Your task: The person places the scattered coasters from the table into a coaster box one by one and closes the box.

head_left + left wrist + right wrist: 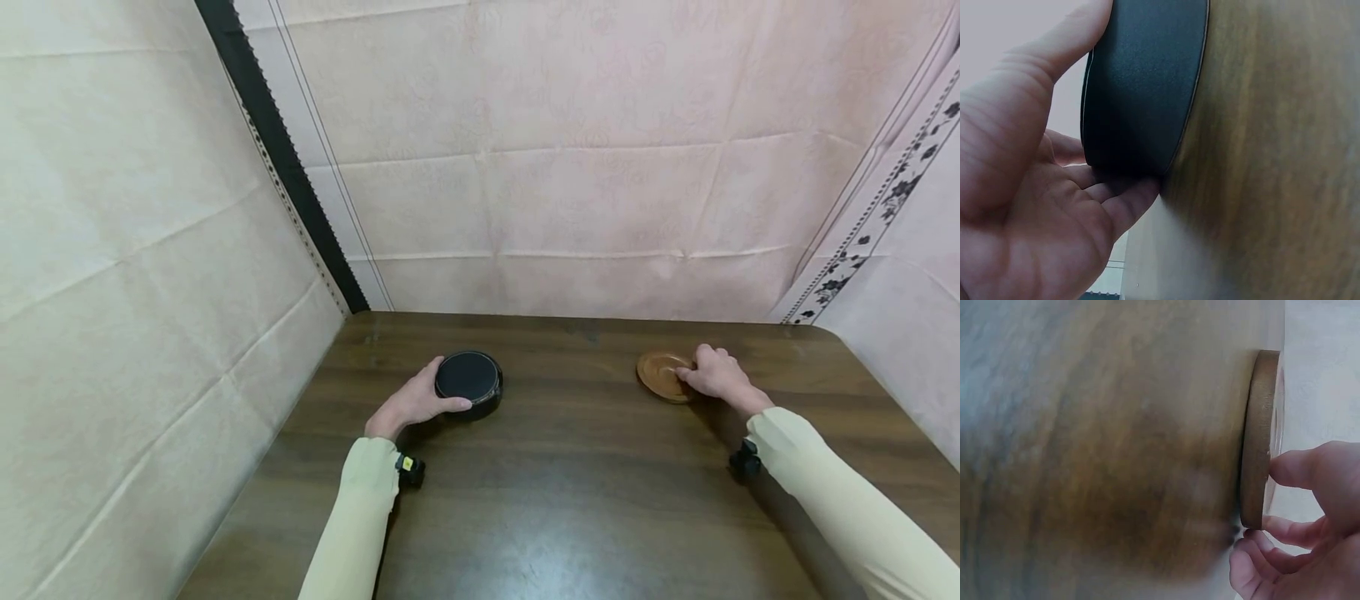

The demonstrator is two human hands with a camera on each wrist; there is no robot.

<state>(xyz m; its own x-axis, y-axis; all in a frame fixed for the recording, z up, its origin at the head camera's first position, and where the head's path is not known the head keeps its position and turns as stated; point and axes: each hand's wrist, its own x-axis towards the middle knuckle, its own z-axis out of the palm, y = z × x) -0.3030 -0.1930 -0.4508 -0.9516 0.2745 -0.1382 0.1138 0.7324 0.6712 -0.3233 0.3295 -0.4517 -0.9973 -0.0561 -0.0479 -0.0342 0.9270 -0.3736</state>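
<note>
On the left of the table, my left hand (416,398) holds a round black box (468,377) with a leather-like side. Its thumb lies along the near side and its fingers reach round the far side. The left wrist view shows the box's dark side wall (1144,87) standing on the wood, the fingertips at its lower edge. Farther right, a shallow round wooden disc (662,379) with a raised rim lies on the table. My right hand (718,375) pinches its right edge; in the right wrist view the thumb is on the rim (1260,437) and other fingers curl beside it.
A brown wood-grain table (555,467) spans the space under both arms. Pale cloth (585,167) hangs behind it and at both sides, with a black strip (292,158) at the left corner. The box and the disc lie well apart.
</note>
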